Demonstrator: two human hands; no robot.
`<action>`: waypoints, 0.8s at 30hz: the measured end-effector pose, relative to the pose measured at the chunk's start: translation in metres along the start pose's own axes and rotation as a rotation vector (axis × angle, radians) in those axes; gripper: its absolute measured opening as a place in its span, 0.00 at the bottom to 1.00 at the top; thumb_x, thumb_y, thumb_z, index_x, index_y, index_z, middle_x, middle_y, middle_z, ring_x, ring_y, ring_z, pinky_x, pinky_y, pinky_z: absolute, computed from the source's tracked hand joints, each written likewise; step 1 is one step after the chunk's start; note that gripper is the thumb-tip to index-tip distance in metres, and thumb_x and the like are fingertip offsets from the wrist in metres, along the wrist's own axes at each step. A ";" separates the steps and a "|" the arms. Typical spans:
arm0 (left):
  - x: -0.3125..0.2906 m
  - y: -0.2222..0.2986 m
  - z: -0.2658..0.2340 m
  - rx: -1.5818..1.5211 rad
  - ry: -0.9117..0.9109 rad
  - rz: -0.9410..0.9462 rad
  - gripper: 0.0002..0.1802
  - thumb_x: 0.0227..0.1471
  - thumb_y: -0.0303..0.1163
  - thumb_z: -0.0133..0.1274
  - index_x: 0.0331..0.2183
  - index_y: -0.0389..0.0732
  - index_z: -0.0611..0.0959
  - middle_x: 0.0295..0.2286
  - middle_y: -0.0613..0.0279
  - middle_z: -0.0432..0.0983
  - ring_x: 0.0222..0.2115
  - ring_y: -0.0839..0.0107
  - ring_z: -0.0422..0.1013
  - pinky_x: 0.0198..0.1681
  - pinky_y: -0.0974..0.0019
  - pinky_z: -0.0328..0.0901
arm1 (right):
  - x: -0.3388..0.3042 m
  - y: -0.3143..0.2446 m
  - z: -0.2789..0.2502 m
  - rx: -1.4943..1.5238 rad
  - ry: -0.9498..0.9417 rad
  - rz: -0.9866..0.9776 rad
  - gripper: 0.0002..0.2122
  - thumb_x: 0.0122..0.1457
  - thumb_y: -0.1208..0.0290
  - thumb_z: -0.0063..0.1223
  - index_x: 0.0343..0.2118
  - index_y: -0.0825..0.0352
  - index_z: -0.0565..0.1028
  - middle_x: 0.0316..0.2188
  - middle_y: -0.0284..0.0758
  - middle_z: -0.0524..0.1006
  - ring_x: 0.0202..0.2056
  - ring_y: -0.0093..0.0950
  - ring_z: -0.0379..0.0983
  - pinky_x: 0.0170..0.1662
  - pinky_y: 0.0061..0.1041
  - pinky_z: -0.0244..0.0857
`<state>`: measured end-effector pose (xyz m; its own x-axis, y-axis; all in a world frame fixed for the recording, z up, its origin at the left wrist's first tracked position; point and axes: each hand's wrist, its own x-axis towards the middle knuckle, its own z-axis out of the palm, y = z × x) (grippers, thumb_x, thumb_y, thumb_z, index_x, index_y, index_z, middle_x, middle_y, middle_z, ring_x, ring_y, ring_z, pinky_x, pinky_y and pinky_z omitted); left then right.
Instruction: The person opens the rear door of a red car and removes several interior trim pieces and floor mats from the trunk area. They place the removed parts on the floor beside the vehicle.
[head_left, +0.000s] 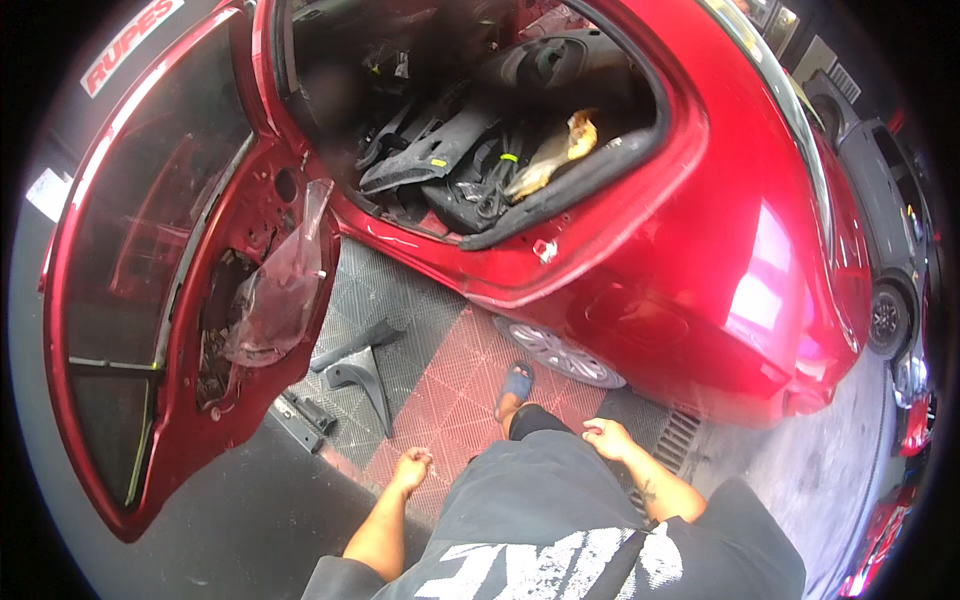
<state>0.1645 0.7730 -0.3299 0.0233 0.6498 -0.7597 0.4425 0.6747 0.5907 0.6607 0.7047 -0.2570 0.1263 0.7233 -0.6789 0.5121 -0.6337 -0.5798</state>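
Observation:
My left hand (413, 468) hangs low over the floor tiles with its fingers curled in. A small pale spot shows at its fingertips, too small to name. On the other side of my dark shirt (545, 490), my right hand (608, 438) hangs loosely, its fingers half bent and somewhat apart, with nothing seen in it. Neither hand touches the red car (640, 290) in front of me. Its door (230, 270) stands swung out at the left, stripped of its inner panel, with a torn clear plastic sheet (280, 290) hanging from it.
Black trim pieces (365, 375) and a dark bar-shaped part (300, 420) lie on grey and red floor tiles by the door. Loose interior panels (435, 155) and a yellowish wrapped bundle (555, 155) fill the car's opening. A floor drain (678, 440) and a grey car (880, 200) are at right.

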 end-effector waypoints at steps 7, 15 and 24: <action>0.073 0.113 -0.037 0.309 -0.041 0.070 0.21 0.57 0.39 0.59 0.49 0.39 0.82 0.43 0.51 0.82 0.45 0.61 0.78 0.50 0.61 0.70 | 0.072 -0.193 -0.032 0.202 0.010 -0.445 0.22 0.62 0.69 0.60 0.57 0.71 0.73 0.51 0.45 0.80 0.50 0.31 0.77 0.55 0.29 0.70; 0.227 0.190 -0.139 -0.080 0.254 0.111 0.09 0.58 0.33 0.57 0.39 0.40 0.84 0.31 0.64 0.82 0.31 0.73 0.74 0.38 0.65 0.69 | 0.219 -0.473 -0.129 0.381 0.353 -0.734 0.21 0.60 0.68 0.63 0.55 0.68 0.74 0.41 0.35 0.77 0.41 0.25 0.73 0.46 0.26 0.69; 0.312 0.222 -0.187 0.269 -0.044 -0.105 0.09 0.57 0.34 0.56 0.37 0.41 0.85 0.36 0.60 0.84 0.40 0.67 0.77 0.47 0.63 0.69 | 0.361 -0.539 -0.403 -0.159 1.788 -0.290 0.32 0.56 0.54 0.63 0.59 0.68 0.70 0.61 0.53 0.68 0.63 0.51 0.62 0.66 0.45 0.55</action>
<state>0.1027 1.1910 -0.3854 0.0006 0.5617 -0.8273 0.6661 0.6168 0.4193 0.7727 1.4179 -0.0074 0.6319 0.2525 0.7328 0.7347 -0.4964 -0.4624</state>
